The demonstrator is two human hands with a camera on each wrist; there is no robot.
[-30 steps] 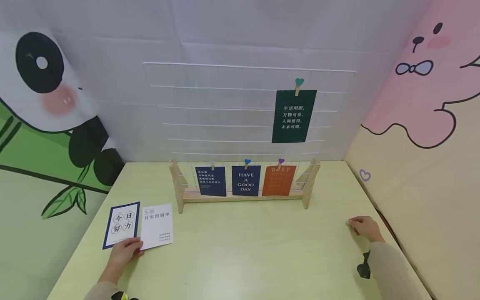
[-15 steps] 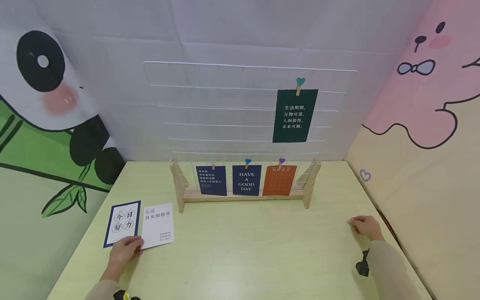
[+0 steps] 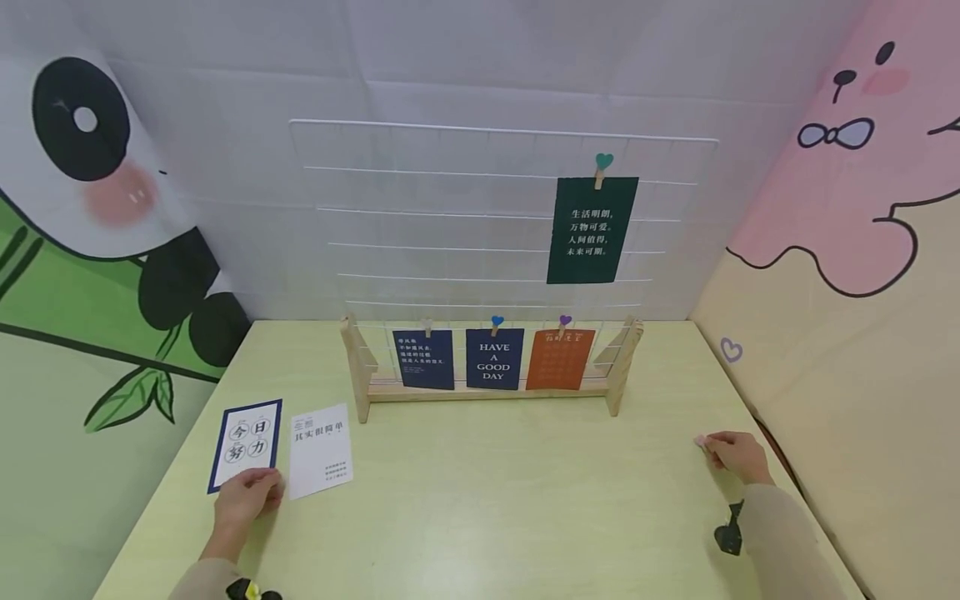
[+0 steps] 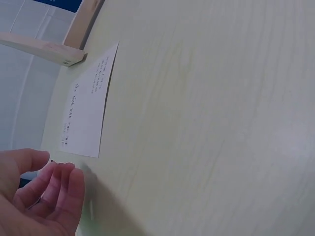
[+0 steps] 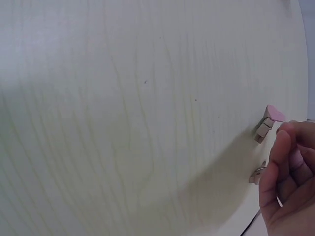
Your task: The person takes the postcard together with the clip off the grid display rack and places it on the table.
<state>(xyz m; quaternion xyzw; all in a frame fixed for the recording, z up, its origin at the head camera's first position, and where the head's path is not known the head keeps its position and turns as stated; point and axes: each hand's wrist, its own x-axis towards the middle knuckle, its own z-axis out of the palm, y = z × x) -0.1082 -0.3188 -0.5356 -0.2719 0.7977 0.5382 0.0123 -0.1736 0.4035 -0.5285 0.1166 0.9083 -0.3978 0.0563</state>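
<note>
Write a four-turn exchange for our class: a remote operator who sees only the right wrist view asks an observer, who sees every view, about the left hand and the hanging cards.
Operator: My right wrist view shows a pink heart clothespin by the fingertips of the right hand. Where is the left hand?
Observer: In the head view, the left hand overlaps the near edge of a blue-bordered card.
Operator: I see no hung cards here. Which one hangs highest?
Observer: A dark green card, high on the right part of the wooden-footed wire rack in the head view.
</note>
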